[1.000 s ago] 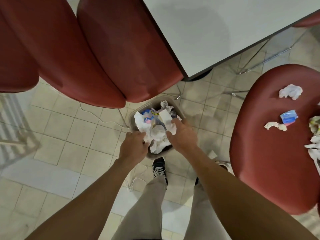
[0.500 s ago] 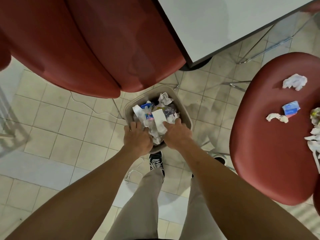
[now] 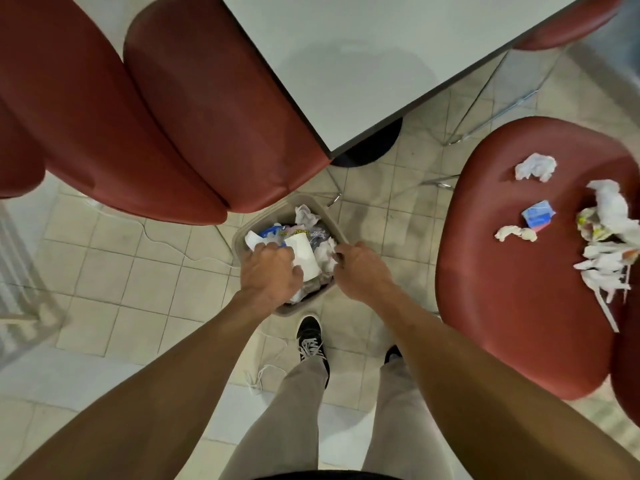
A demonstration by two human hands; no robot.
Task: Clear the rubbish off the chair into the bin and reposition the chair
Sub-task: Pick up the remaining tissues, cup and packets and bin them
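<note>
A grey-beige bin (image 3: 297,308) stands on the tiled floor in front of my feet, packed with crumpled paper and wrappers (image 3: 304,258). My left hand (image 3: 270,273) curls over its left rim, fingers down among the paper. My right hand (image 3: 362,271) is closed on the right rim. To the right is a red chair (image 3: 519,299). On its seat lie a crumpled white paper (image 3: 535,167), a blue packet (image 3: 538,216), a small twisted tissue (image 3: 515,233) and a heap of torn white paper and wrappers (image 3: 609,244) at the frame's edge.
A white table (image 3: 363,64) with a dark base (image 3: 372,147) overhangs the space behind the bin. Two more red chairs (image 3: 214,116) crowd close at the upper left, one partly over the bin. A thin white cord (image 3: 173,245) trails on the floor. My black shoes (image 3: 310,336) stand just behind the bin.
Both hands were pushing down on the rubbish in the middle of the bin. They have since spread apart to the bin's two sides. More of the littered chair shows on the right.
</note>
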